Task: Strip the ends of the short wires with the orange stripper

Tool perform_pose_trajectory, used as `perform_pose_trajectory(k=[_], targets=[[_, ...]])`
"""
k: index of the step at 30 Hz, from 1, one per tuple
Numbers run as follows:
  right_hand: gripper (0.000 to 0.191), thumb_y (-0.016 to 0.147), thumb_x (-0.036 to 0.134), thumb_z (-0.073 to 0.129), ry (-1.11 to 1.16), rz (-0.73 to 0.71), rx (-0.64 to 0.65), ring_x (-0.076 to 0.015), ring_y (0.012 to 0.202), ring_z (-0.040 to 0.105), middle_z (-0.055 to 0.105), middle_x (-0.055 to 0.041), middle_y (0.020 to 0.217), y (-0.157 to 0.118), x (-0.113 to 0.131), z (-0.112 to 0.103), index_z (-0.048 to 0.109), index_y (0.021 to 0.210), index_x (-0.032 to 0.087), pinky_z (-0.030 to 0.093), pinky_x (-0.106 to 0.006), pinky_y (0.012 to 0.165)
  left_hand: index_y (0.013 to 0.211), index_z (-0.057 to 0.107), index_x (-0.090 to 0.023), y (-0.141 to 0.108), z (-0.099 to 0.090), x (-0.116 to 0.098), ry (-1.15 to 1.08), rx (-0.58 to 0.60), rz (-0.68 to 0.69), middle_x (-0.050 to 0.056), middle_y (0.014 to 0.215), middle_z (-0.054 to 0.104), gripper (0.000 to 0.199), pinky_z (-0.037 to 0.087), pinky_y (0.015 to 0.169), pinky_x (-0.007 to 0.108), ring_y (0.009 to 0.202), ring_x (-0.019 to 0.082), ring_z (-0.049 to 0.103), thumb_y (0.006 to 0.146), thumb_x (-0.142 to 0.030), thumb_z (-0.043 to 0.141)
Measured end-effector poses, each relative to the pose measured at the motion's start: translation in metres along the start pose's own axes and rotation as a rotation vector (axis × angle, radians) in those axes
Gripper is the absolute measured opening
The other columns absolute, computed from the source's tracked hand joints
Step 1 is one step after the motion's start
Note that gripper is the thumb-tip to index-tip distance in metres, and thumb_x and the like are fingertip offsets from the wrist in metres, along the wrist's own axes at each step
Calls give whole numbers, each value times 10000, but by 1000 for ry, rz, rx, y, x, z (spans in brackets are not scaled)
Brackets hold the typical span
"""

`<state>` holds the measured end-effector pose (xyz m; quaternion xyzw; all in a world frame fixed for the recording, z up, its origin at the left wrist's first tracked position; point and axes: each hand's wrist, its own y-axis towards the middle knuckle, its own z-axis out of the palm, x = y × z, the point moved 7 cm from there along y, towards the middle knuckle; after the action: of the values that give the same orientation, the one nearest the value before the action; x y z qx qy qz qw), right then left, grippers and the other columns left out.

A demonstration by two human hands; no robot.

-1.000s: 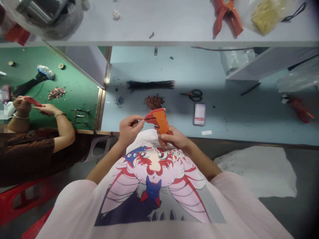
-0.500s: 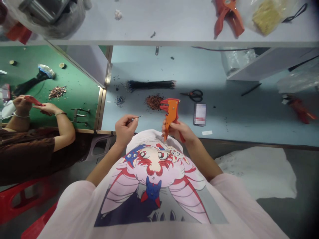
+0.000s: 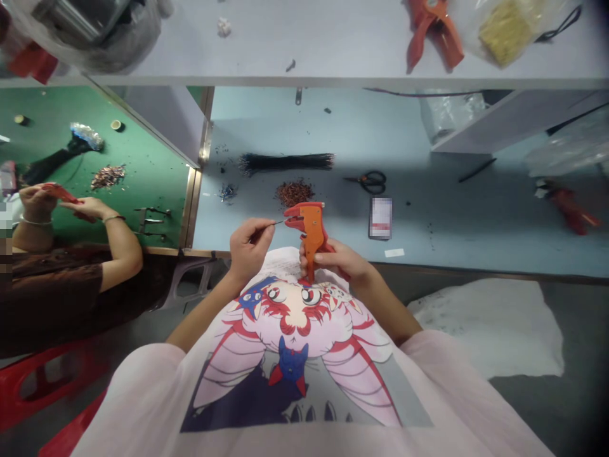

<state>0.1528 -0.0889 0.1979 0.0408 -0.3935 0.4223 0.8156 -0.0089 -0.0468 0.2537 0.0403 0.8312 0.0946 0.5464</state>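
Between thumb and fingers, my left hand (image 3: 251, 247) pinches a thin dark wire (image 3: 278, 223). Its tip points right and reaches the jaws of an orange and red wire stripper (image 3: 313, 231); whether it touches them I cannot tell. My right hand (image 3: 335, 259) is wrapped around the stripper's handles, holding the tool upright with its jaws to the left. Behind the tool lies a pile of small copper-coloured bits (image 3: 292, 190). Farther back, a bundle of black wires (image 3: 288, 162) stretches across the blue table.
Black-handled scissors (image 3: 372, 182) and a phone-like rectangle (image 3: 381, 218) lie to the right. A shelf (image 3: 333, 47) crosses above, with another red tool (image 3: 434, 32) on it. On the left, a co-worker's hands (image 3: 90, 208) hold a red tool over a green table (image 3: 157, 152).
My right hand has brought the stripper left and slightly nearer to me. My left hand has moved a little right, so the wire tip now meets the jaw area.
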Motion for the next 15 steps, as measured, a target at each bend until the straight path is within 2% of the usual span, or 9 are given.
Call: perform_pose_trajectory(k=[6, 15], targets=[[342, 759, 308, 679, -16, -12, 39, -177, 748, 638, 599, -48, 851, -2, 3, 5, 536, 1013, 129, 536, -338, 666, 842, 689, -179, 1, 2, -2, 8, 8, 4, 21, 742, 653, 121, 444, 642, 227, 691, 113, 577, 794, -249, 602], [321, 753, 311, 684, -93, -29, 12, -154, 710, 622, 604, -38, 808, 1, 4, 5, 558, 973, 115, 530, -301, 642, 814, 683, -173, 1, 5, -2, 22, 36, -11, 19, 707, 638, 124, 438, 623, 227, 650, 110, 557, 789, -264, 603]])
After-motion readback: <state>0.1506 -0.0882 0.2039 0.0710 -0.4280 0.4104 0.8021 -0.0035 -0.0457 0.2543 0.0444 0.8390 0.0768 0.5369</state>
